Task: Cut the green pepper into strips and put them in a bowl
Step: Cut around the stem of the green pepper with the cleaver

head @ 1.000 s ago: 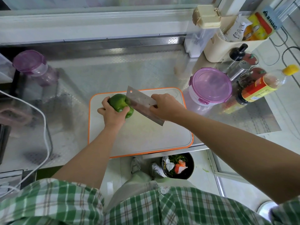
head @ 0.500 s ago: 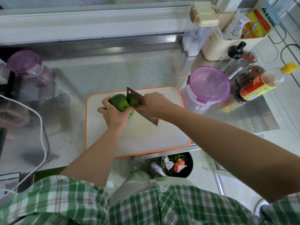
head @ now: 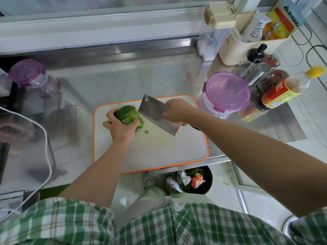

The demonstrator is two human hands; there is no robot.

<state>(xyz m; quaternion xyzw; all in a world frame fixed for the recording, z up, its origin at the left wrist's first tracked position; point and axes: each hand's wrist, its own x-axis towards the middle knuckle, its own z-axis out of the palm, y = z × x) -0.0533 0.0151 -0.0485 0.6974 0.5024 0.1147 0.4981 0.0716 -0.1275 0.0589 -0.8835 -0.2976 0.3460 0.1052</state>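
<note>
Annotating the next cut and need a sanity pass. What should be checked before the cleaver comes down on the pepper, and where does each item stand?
1. Pepper steadied: the left hand grips the green pepper on the cutting board: ok.
2. Knife held: the right hand holds the cleaver, blade tilted: ok.
3. Fingers clear of the blade: the left thumb lies close to the blade's corner by the pepper: cannot tell.
4. Board beside the pepper clear: a small green scrap lies there: not ok.
5. Bowl ready: no open bowl in view, only a lidded container: not ok.
</note>
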